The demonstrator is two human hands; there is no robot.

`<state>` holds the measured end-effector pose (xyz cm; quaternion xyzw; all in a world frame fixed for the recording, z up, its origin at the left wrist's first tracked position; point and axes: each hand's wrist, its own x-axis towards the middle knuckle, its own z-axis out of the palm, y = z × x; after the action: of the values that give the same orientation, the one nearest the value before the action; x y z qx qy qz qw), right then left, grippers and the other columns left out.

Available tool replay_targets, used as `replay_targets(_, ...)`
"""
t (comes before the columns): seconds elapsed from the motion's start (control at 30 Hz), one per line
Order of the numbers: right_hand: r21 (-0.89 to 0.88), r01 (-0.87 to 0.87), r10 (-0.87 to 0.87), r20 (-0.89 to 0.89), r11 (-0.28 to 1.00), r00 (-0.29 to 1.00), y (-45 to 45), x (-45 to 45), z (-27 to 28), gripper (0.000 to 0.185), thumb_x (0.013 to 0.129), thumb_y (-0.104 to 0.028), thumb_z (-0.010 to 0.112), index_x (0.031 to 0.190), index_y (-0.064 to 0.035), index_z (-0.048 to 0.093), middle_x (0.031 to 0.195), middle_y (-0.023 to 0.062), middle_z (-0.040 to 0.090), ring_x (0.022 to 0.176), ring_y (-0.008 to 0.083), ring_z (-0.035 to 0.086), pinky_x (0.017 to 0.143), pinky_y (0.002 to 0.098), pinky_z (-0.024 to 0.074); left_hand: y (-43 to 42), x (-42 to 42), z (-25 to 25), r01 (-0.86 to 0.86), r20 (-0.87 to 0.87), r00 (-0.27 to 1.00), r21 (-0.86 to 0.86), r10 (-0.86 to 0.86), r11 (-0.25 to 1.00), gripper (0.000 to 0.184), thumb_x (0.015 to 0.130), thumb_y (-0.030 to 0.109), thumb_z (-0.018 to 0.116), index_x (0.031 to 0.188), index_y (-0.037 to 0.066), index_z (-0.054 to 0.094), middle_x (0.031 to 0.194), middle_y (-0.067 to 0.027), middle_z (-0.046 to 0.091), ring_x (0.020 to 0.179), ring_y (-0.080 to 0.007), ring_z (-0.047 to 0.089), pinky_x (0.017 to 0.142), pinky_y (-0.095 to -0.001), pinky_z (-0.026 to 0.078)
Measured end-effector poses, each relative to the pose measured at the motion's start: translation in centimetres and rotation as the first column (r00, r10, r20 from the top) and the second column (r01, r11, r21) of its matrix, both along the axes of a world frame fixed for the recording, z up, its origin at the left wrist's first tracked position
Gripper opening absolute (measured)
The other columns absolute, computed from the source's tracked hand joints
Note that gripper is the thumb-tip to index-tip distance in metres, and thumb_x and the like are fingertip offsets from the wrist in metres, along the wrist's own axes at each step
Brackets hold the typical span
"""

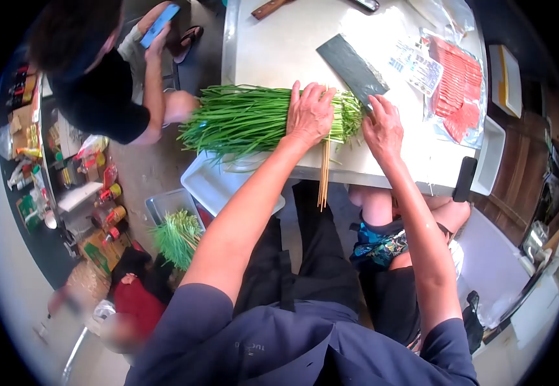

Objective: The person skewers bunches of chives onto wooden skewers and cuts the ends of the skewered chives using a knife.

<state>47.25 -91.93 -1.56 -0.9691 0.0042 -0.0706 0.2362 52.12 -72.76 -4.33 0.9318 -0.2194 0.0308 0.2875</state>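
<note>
Left hand (pixel 310 114) spread on chive bundle (pixel 244 119) at near table (pixel 273 51) edge, right hand (pixel 384 128) grips cleaver (pixel 353 67). Tub (pixel 163 204) below holds cut greens (pixel 177 239); clear pack (pixel 477 122) holds sliced meat (pixel 454 83). Skewers (pixel 324 177) jut past the edge.

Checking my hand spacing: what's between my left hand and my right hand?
The end of the green stalk bundle lies there, as the head view shows.
</note>
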Motion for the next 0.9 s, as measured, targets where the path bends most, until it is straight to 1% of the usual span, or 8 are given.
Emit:
replay_targets(0.17,0.067,-0.168,0.168,0.009,0.984,0.986,3.1,0.9,5.0,0.052,0.078,-0.004,0.067,0.129,-0.0043,0.059,0.134,0.0165,0.056,0.120,0.0358,0.056,0.099,0.0431,0.0493,0.8,-0.8,4.8,-0.059,0.109,0.991,-0.133,0.074,0.989,0.041,0.083,0.009,0.063,0.123,0.004,0.062,0.130,-0.0141,0.057,0.135,-0.0374,0.043,0.117,-0.0568,0.025)
replay_targets(0.3,0.097,-0.307,0.306,0.031,0.947,0.952,6.0,3.0,6.6,0.056,0.079,-0.013,0.071,0.133,-0.0032,0.056,0.139,0.0191,0.053,0.126,0.0375,0.052,0.103,0.0443,0.0461,2.5,-8.5,6.7,-0.353,-0.069,0.932,-0.396,0.356,0.848,0.023,0.077,-0.001,0.063,0.100,0.002,0.064,0.100,-0.0122,0.064,0.095,-0.0325,0.062,0.084,-0.0423,0.049)
replay_targets(0.4,0.066,-0.453,0.458,-0.094,0.889,0.884,8.4,5.0,5.5,0.079,0.080,-0.042,0.077,0.142,-0.0030,0.048,0.146,0.0226,0.047,0.134,0.0396,0.047,0.111,0.0454,0.0403,3.5,-14.8,1.9,-0.833,-0.920,0.356,-0.232,0.166,0.501,0.020,0.090,0.013,0.063,0.106,0.002,0.061,0.101,-0.0111,0.069,0.087,-0.0235,0.068,0.073,-0.0358,0.053)
replay_targets(0.43,0.043,-0.488,0.489,-0.139,0.872,0.861,9.3,5.8,4.8,0.088,0.079,-0.049,0.077,0.146,-0.0035,0.044,0.149,0.0240,0.044,0.136,0.0407,0.045,0.113,0.0453,0.0383,3.9,-15.5,0.9,-0.941,-0.993,0.090,-0.108,-0.070,0.321,0.023,0.093,0.017,0.062,0.109,0.002,0.061,0.104,-0.0120,0.069,0.089,-0.0232,0.068,0.075,-0.0358,0.054)
replay_targets(0.47,0.039,-0.500,0.500,-0.145,0.865,0.854,9.9,6.7,4.1,0.088,0.079,-0.049,0.077,0.146,-0.0035,0.044,0.149,0.0240,0.044,0.136,0.0407,0.045,0.113,0.0453,0.0383,4.4,-15.8,-0.2,-0.978,-0.985,0.063,-0.094,-0.161,0.188,0.026,0.093,0.019,0.062,0.111,0.001,0.059,0.105,-0.0133,0.069,0.090,-0.0245,0.069,0.077,-0.0365,0.054)
replay_targets(0.57,0.085,-0.502,0.492,-0.396,0.861,0.776,12.0,9.3,2.2,0.119,0.068,-0.075,0.074,0.148,0.0036,0.036,0.151,0.0334,0.035,0.140,0.0440,0.039,0.115,0.0474,0.0346,6.0,-14.5,-2.6,-0.985,-0.938,0.160,-0.132,-0.307,-0.112,0.033,0.094,0.026,0.062,0.117,0.003,0.057,0.107,-0.0147,0.068,0.097,-0.0268,0.067,0.084,-0.0396,0.053)
replay_targets(0.7,0.095,-0.594,0.530,-0.579,0.798,0.619,14.2,10.3,1.3,0.123,0.061,-0.076,0.076,0.149,0.0016,0.036,0.149,0.0274,0.041,0.137,0.0426,0.043,0.113,0.0474,0.0375,9.2,-11.6,-2.3,-0.916,-0.885,0.356,-0.267,-0.300,-0.300,0.041,0.090,0.031,0.068,0.122,0.008,0.057,0.115,-0.0127,0.063,0.107,-0.0286,0.061,0.095,-0.0453,0.051)
replay_targets(0.9,0.080,-0.720,0.532,-0.731,0.689,0.427,15.5,10.1,2.5,0.131,0.052,-0.071,0.083,0.150,-0.0016,0.033,0.146,0.0196,0.043,0.136,0.0389,0.042,0.105,0.0557,0.0415,11.4,-8.1,0.7,-0.920,-0.799,0.342,-0.178,-0.495,-0.349,0.051,0.090,0.035,0.066,0.132,0.010,0.055,0.125,-0.0090,0.061,0.115,-0.0293,0.057,0.102,-0.0486,0.046)
